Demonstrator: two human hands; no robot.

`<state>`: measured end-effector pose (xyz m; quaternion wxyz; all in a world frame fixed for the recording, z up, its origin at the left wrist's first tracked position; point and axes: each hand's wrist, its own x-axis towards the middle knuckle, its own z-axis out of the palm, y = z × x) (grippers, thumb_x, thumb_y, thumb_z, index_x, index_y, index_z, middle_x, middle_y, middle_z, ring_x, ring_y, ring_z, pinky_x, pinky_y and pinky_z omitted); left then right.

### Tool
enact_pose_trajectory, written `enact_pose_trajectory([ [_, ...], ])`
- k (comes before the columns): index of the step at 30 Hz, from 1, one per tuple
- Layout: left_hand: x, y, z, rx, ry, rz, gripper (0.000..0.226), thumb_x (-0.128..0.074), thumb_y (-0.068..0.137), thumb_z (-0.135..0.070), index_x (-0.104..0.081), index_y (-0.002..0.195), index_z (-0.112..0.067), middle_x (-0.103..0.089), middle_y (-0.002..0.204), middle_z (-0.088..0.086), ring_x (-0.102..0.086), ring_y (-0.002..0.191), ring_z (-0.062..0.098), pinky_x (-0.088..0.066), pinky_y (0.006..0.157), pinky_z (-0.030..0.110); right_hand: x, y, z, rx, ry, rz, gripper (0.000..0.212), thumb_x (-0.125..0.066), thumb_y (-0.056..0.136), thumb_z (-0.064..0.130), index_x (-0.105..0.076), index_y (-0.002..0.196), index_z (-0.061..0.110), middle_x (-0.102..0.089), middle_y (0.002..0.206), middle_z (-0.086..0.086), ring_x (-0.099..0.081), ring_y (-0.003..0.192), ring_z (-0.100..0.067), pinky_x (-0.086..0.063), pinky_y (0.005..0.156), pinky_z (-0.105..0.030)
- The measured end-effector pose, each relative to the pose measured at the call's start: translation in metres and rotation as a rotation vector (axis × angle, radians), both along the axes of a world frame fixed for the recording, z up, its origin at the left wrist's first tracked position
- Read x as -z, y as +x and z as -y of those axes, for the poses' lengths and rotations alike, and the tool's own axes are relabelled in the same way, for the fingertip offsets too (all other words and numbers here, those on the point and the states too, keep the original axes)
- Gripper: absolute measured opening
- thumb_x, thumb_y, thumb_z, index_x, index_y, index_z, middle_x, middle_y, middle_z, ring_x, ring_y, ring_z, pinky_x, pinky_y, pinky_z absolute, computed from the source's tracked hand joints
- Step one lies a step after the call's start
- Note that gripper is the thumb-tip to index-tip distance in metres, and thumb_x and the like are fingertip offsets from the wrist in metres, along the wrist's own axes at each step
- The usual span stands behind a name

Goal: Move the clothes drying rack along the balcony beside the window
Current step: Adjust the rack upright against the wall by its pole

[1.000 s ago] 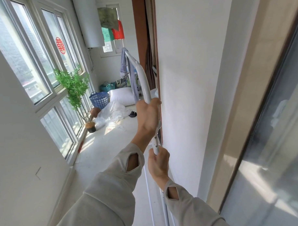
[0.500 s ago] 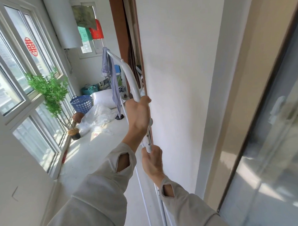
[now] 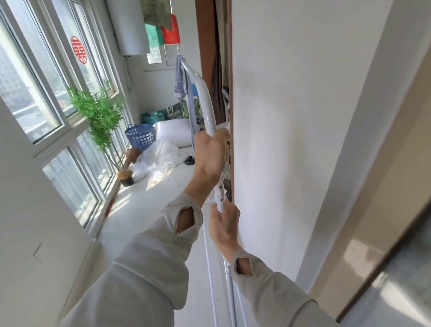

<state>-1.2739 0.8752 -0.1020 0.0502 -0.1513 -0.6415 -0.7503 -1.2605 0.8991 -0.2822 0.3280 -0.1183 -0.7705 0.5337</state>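
The clothes drying rack [image 3: 207, 107] is a white frame with a curved top bar. It stands close against the white wall [image 3: 293, 111] on the right side of the balcony, across the floor from the window [image 3: 35, 79] on the left. A grey-blue cloth [image 3: 183, 83] hangs over the far end of the top bar.

2 hands hold the rack. The left hand [image 3: 210, 156] is higher up. Its grip is wrapped tight around the curved bar, with the fingers curled to the far side, next to the wall. The right hand [image 3: 224, 226] is lower down. Its grip is closed around the straight white pole just under the joint with the little holes. Both arms wear light grey sleeves [image 3: 140, 276] with a small cut-out near each wrist.

Thin white rods of the rack run down past the right hand toward the floor [image 3: 142, 210].

Along the window side stands a green plant [image 3: 98, 113] in a dark pot. Further back are a blue basket [image 3: 140, 136], a white pillow [image 3: 174, 135] and a clear plastic bag [image 3: 158, 158] on the floor. A red paper sign [image 3: 78, 49] is stuck on the window glass. A red bag and a green bag hang high up at the far end.
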Motion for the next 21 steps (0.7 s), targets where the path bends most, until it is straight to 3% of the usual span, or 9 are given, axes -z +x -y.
enact_pose_trajectory([
  [3, -0.002, -0.012, -0.001, 0.014, 0.017, 0.022, 0.041, -0.049, 0.077, -0.005, -0.028, 0.047, -0.024, -0.022, 0.043, -0.003, -0.016, 0.037, 0.014, -0.016, 0.043, 0.023, 0.0, -0.013, -0.001, -0.006, 0.022, 0.009, 0.03, -0.042, 0.072, 0.017, -0.021, 0.054, 0.027, -0.029, 0.047, 0.008, -0.03, 0.043, -0.009, -0.023, 0.045, -0.033],
  [7, -0.001, -0.025, -0.007, 0.009, 0.01, 0.027, 0.037, -0.048, 0.076, -0.005, -0.027, 0.049, -0.021, -0.023, 0.042, 0.0, -0.016, 0.041, 0.015, -0.012, 0.046, 0.033, 0.004, -0.029, -0.007, -0.008, 0.031, -0.011, 0.029, -0.041, 0.072, 0.017, -0.02, 0.055, 0.027, -0.028, 0.048, 0.007, -0.027, 0.047, -0.015, -0.027, 0.046, -0.039],
  [11, 0.001, -0.033, -0.008, -0.006, -0.002, 0.021, 0.037, -0.048, 0.075, -0.007, -0.027, 0.048, -0.022, -0.023, 0.043, 0.0, -0.015, 0.044, 0.016, -0.012, 0.047, 0.038, 0.005, -0.037, -0.009, -0.017, 0.04, -0.027, 0.03, -0.041, 0.072, 0.02, -0.02, 0.054, 0.03, -0.028, 0.047, 0.007, -0.027, 0.046, -0.011, -0.025, 0.047, -0.035],
  [17, 0.0, -0.045, -0.005, -0.005, -0.015, 0.031, 0.036, -0.049, 0.077, -0.006, -0.028, 0.052, -0.021, -0.023, 0.047, 0.0, -0.016, 0.042, 0.015, -0.015, 0.045, 0.028, 0.004, -0.045, -0.008, -0.038, 0.034, -0.028, 0.036, -0.044, 0.074, 0.016, -0.019, 0.055, 0.033, -0.026, 0.048, 0.012, -0.026, 0.046, -0.006, -0.021, 0.049, -0.029],
  [21, -0.003, -0.041, -0.008, 0.016, -0.045, 0.022, 0.024, -0.048, 0.08, -0.004, -0.038, 0.062, -0.014, -0.027, 0.056, 0.002, -0.018, 0.047, 0.014, -0.014, 0.05, 0.037, -0.002, -0.044, -0.011, -0.033, 0.016, -0.029, 0.034, -0.046, 0.073, 0.017, -0.023, 0.051, 0.029, -0.03, 0.042, 0.009, -0.032, 0.041, -0.005, -0.024, 0.045, -0.03],
])
